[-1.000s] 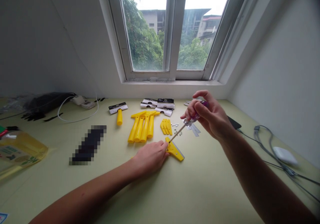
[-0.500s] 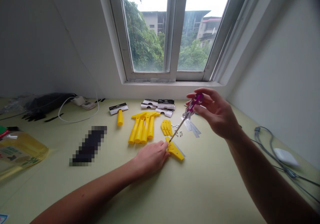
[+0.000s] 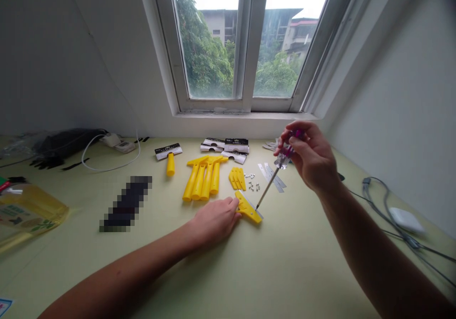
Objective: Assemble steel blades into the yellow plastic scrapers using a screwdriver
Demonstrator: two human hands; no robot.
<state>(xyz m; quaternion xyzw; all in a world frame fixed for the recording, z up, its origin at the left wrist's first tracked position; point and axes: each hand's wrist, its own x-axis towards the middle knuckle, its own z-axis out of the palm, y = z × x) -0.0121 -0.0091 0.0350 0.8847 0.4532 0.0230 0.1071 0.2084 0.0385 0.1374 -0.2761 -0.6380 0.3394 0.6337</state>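
Observation:
My left hand (image 3: pixel 218 219) is closed around the handle of a yellow scraper (image 3: pixel 250 210), whose head lies on the table with a thin metal blade along its far edge. My right hand (image 3: pixel 310 155) grips the purple and clear handle of a screwdriver (image 3: pixel 268 189). The screwdriver slants down to the left, its tip at the blade side of the scraper head; whether it touches is hard to tell. Beyond the head lie several small yellow plates (image 3: pixel 237 179), loose screws and nuts (image 3: pixel 251 185), and flat metal blades (image 3: pixel 272 177).
Several yellow scraper handles (image 3: pixel 204 179) lie side by side left of the plates. Behind them are black-and-white cards (image 3: pixel 228 147). A bottle of yellow liquid (image 3: pixel 30 212) and a pixelated dark patch (image 3: pixel 126 205) are at left. Grey cables (image 3: pixel 386 205) and a white case (image 3: pixel 406 220) sit at right.
The screwdriver tip has moved right, from the scraper head near my left fingers toward its blade edge. My right hand has shifted right with it. My left hand keeps its hold.

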